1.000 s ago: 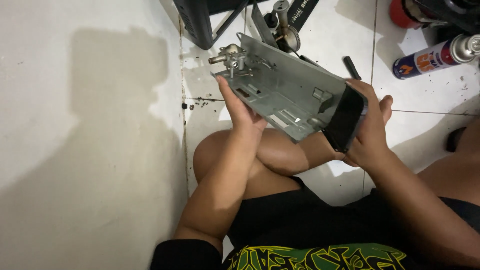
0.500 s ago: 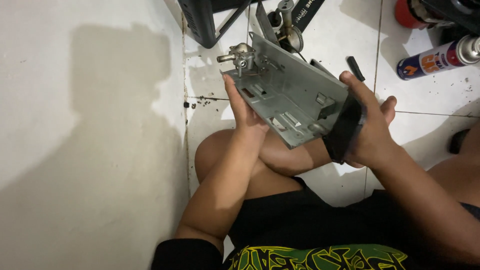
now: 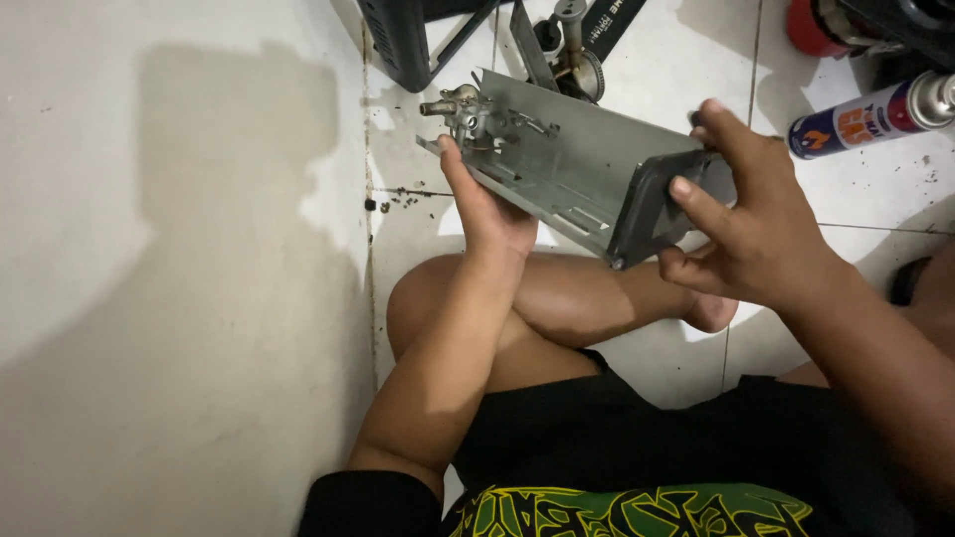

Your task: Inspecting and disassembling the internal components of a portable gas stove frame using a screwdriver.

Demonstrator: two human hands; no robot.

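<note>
Your left hand (image 3: 487, 214) gripped the grey metal plate (image 3: 587, 164) near its valve (image 3: 463, 109); your right hand (image 3: 756, 229) clasped its black end piece (image 3: 647, 209) above the floor (image 3: 179, 298)

Counted: one grey metal panel (image 3: 587, 169) with one brass valve fitting (image 3: 460, 107); two hands, left hand (image 3: 487, 214) and right hand (image 3: 751, 234); one spray can (image 3: 875, 114); one red container (image 3: 811, 25); one dark casing (image 3: 398, 40).

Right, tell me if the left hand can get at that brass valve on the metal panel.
Probably yes. The left hand already holds the metal panel just below the brass valve, and nothing lies between its fingertips and the valve.
</note>
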